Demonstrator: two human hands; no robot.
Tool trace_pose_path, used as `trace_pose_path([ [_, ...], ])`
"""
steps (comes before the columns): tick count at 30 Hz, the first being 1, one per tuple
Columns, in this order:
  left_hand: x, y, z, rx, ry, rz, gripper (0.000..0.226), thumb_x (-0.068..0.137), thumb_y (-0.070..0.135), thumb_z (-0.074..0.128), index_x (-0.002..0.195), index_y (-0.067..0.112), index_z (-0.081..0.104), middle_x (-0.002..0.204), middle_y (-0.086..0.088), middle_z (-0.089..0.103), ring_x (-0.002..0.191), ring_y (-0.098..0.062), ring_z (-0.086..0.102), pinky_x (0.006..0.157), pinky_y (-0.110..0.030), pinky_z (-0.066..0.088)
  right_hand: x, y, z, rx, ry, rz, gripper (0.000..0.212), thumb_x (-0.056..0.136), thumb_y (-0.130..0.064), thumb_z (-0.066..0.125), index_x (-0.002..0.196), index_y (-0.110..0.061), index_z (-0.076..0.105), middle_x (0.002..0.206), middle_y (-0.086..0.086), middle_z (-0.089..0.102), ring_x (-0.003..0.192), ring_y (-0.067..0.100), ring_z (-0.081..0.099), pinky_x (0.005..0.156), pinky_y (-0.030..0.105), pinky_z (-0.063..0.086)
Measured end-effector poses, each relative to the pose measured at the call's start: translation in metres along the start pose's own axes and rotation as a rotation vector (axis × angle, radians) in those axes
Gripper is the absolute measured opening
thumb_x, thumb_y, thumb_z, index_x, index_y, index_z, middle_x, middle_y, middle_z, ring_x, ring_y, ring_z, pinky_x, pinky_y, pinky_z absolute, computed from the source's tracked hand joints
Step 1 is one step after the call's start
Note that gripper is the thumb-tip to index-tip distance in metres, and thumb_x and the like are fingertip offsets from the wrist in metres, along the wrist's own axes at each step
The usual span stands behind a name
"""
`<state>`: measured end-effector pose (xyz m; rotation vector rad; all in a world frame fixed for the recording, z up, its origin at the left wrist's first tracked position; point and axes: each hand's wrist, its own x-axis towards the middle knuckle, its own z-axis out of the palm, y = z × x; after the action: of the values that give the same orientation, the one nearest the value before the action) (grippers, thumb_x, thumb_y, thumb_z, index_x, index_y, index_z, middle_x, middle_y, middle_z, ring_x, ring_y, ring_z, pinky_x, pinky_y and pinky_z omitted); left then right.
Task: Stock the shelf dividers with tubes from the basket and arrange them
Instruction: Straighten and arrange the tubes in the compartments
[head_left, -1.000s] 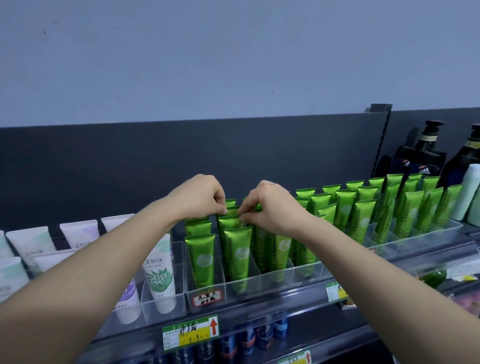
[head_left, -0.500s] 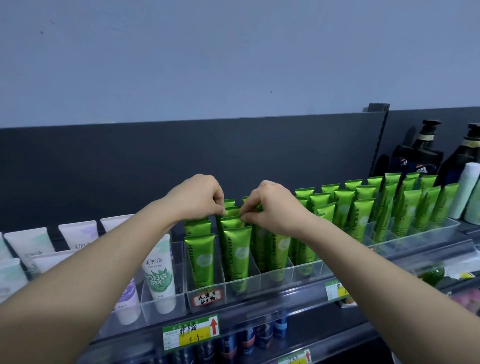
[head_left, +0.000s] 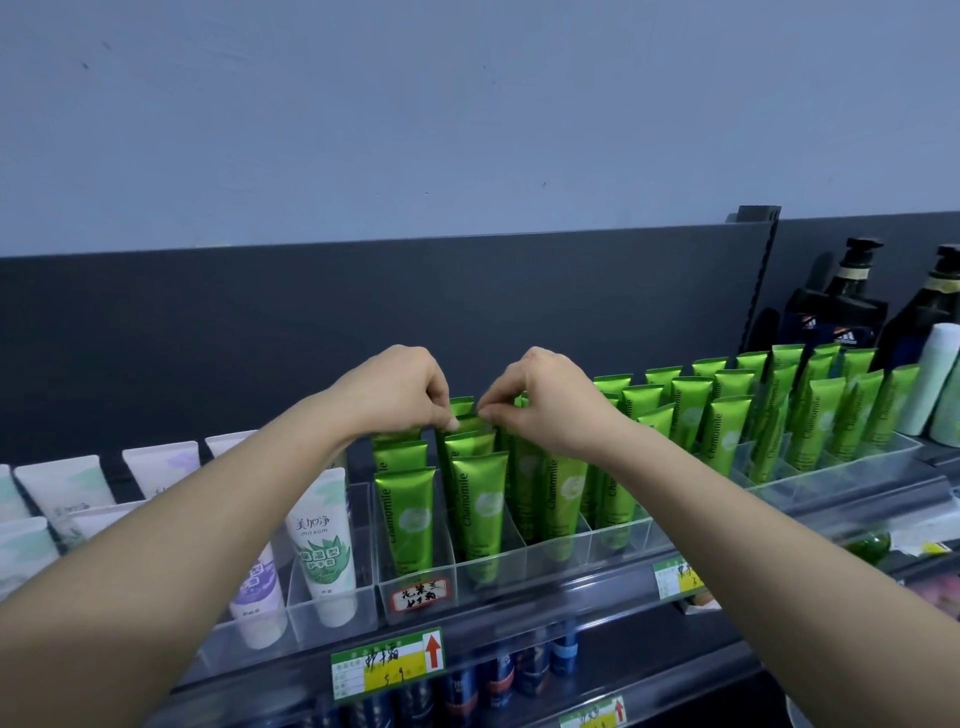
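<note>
Green Chamomile tubes (head_left: 478, 512) stand upright in rows inside clear plastic shelf dividers (head_left: 550, 558) along the top shelf. My left hand (head_left: 395, 389) and my right hand (head_left: 543, 397) meet above the second green row. Both pinch the crimped top of one green tube (head_left: 467, 422) a few places back in that row, the left at its left corner and the right at its right corner. More green tubes (head_left: 727, 415) fill the dividers to the right. The basket is out of view.
White tubes (head_left: 324, 535) stand in dividers to the left. Dark pump bottles (head_left: 852, 296) and pale bottles (head_left: 932, 376) stand at the far right. A dark back panel rises behind the shelf. Price tags (head_left: 387, 662) hang on the shelf edge, with dark bottles on the shelf below.
Both hands have stayed pinched over the same green row, with only slight shifts of the fingers. The view has drifted a little.
</note>
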<state>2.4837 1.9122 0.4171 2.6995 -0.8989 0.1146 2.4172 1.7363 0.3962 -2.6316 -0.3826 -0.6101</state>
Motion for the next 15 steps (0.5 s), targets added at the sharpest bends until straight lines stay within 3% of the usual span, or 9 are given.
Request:
trace_pose_path([
  [4, 0.003, -0.001, -0.007, -0.040, 0.037, -0.005, 0.017, 0.080, 0.036, 0.073, 0.075, 0.020, 0.074, 0.071, 0.007, 0.067, 0.064, -0.008, 0.056, 0.061, -0.026, 0.046, 0.012, 0.000, 0.002, -0.097, 0.011, 0.037, 0.009, 0.080, -0.031, 0.072, 0.088, -0.033, 0.076, 0.086, -0.013, 0.064, 0.098, 0.010, 0.040, 0.081, 0.039, 0.049],
  [7, 0.008, -0.006, -0.006, 0.000, 0.089, -0.004, 0.007, 0.084, 0.028, 0.069, 0.089, 0.026, 0.072, 0.085, 0.015, 0.062, 0.086, -0.011, 0.060, 0.079, -0.033, 0.052, 0.018, -0.001, 0.005, -0.093, -0.037, 0.070, 0.008, 0.078, -0.032, 0.074, 0.085, -0.035, 0.076, 0.095, -0.009, 0.064, 0.104, 0.010, 0.039, 0.086, 0.038, 0.047],
  [10, 0.012, -0.010, 0.001, 0.077, 0.045, -0.030, 0.020, 0.081, 0.028, 0.072, 0.102, 0.028, 0.072, 0.095, 0.012, 0.066, 0.096, -0.013, 0.060, 0.088, -0.032, 0.048, 0.023, -0.002, 0.009, -0.055, -0.080, 0.090, 0.008, 0.076, -0.030, 0.076, 0.081, -0.035, 0.075, 0.091, -0.009, 0.068, 0.100, 0.007, 0.041, 0.086, 0.034, 0.048],
  [15, 0.014, -0.014, 0.008, 0.071, 0.078, -0.089, 0.004, 0.077, 0.025, 0.074, 0.080, 0.028, 0.072, 0.084, 0.009, 0.068, 0.091, -0.019, 0.062, 0.083, -0.034, 0.051, 0.026, -0.004, 0.015, -0.084, -0.094, 0.060, 0.007, 0.078, -0.023, 0.074, 0.082, -0.028, 0.076, 0.074, -0.014, 0.064, 0.100, 0.011, 0.046, 0.082, 0.030, 0.047],
])
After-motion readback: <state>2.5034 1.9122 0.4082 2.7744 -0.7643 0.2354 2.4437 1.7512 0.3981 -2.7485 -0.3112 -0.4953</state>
